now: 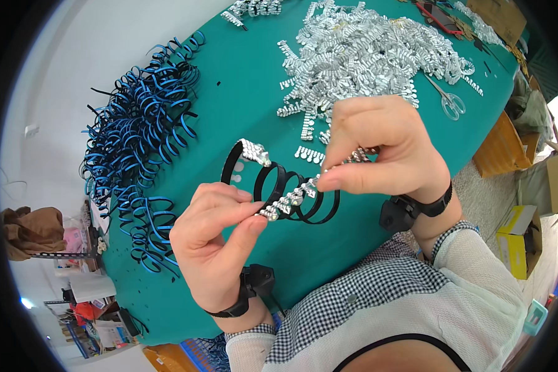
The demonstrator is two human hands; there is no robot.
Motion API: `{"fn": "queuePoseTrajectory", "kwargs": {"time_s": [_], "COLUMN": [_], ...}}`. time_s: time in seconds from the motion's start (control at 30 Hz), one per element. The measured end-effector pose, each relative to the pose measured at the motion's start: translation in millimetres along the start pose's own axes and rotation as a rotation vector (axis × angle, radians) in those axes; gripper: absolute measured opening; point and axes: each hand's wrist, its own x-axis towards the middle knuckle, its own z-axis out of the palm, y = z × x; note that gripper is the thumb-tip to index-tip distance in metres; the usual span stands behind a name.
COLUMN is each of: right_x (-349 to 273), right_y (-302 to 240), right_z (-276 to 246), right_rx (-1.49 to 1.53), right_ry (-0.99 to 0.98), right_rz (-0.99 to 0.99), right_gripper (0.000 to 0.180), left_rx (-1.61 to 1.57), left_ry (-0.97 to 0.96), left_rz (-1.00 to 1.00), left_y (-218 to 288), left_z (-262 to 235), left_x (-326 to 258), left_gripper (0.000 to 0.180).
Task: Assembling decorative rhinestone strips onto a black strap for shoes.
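Between my hands hangs a black spiral band [332, 212], its loops standing a little above the green table. A silver decorative trim strip [291, 199] runs along its near side, and silver trim also covers the band's raised left end. My left hand [211, 239] pinches the strip's left part between thumb and forefinger. At the strip's other part, my right hand [384, 146] grips it with thumb against curled fingers; some silver shows between them. Exactly how trim and band are joined under my fingertips is hidden.
Beyond my right hand lies a large heap of silver trim pieces [366, 56]. Blue-and-black coiled bands [142, 118] are piled along the left side of the green table [242, 105]. Scissors with clear handles [451, 105] rest at the right. Cardboard boxes [499, 146] stand beyond the right edge.
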Motion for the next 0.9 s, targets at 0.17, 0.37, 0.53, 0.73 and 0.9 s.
{"fn": "queuePoseTrajectory", "kwargs": {"time_s": [0.17, 0.37, 0.53, 0.73, 0.9], "right_x": [3.8, 3.1, 3.1, 4.1, 5.1], "right_y": [11.3, 13.3, 13.1, 13.2, 14.3], "right_z": [4.2, 6.7, 9.1, 12.3, 15.0], "right_rx": [0.104, 0.224, 0.25, 0.322, 0.381], "right_ry": [-0.013, -0.078, -0.085, -0.093, -0.154], "right_rz": [0.056, 0.167, 0.185, 0.239, 0.338], "right_gripper": [0.013, 0.013, 0.021, 0.013, 0.017], "left_rx": [-0.059, -0.146, -0.235, -0.273, -0.324], "left_ry": [-0.036, -0.044, -0.058, -0.073, -0.053], "left_rz": [0.059, 0.068, 0.085, 0.108, 0.136], "left_y": [-1.0, -3.0, -3.1, -6.7, -12.1], "left_z": [-1.8, -2.5, -1.9, -1.9, 1.2], "left_x": [0.0, -3.0, -3.4, -1.9, -1.3], "left_gripper": [0.016, 0.017, 0.017, 0.015, 0.015]}}
